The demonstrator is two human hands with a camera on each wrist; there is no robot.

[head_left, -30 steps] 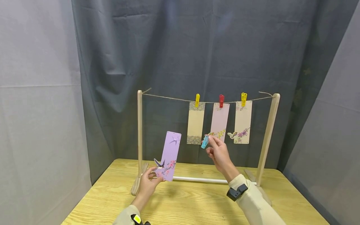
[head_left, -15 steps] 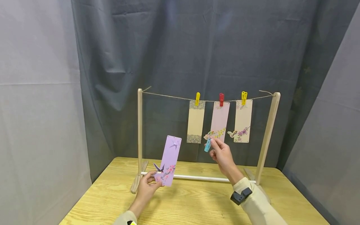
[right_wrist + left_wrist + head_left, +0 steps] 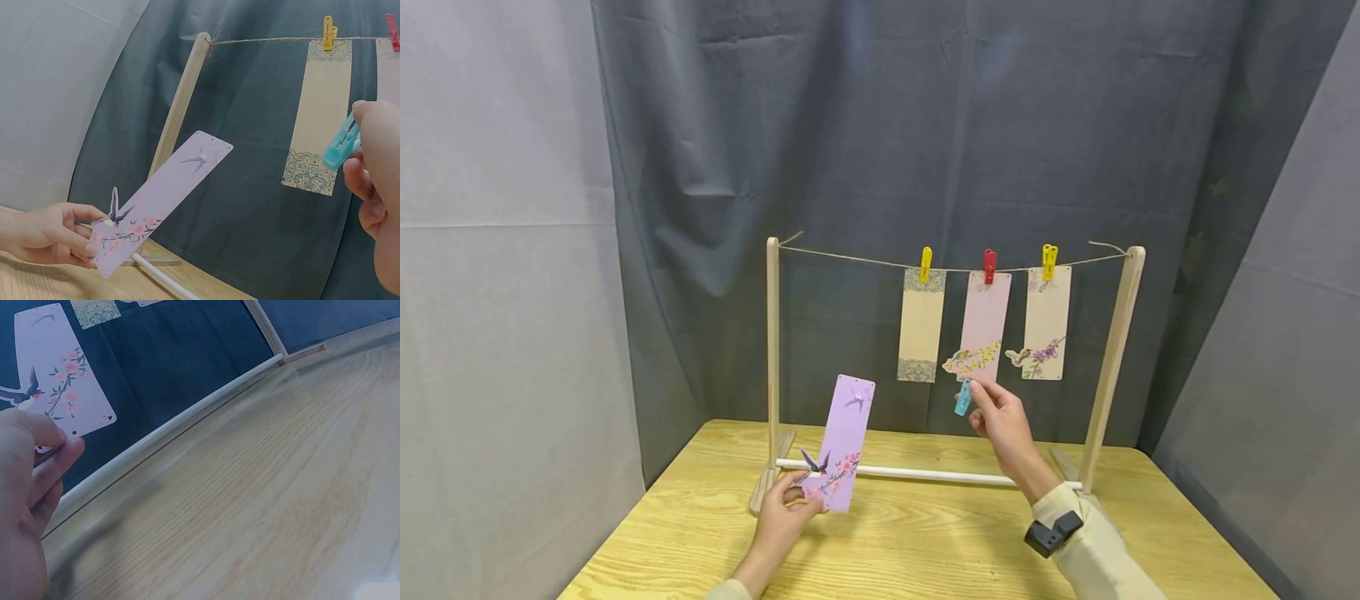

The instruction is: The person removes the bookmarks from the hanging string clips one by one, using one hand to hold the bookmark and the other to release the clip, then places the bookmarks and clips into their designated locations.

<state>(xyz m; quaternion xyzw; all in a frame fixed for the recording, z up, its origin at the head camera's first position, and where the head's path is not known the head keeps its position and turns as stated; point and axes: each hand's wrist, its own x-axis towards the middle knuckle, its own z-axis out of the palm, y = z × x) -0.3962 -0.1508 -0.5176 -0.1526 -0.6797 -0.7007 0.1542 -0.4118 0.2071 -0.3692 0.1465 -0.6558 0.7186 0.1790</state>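
Head | purple card (image 3: 841,442) lower than before | blue clip (image 3: 963,399) lower, rightward

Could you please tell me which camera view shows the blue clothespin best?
The right wrist view: the blue clothespin appears largest and most detailed there, though the right grip covers its upper end. The head view shows it too, but much smaller; the left wrist view does not show it at all.

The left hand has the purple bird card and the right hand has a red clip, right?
Not quite: the clip in the right hand is light blue, as the head view shows. The left hand does have the purple bird card.
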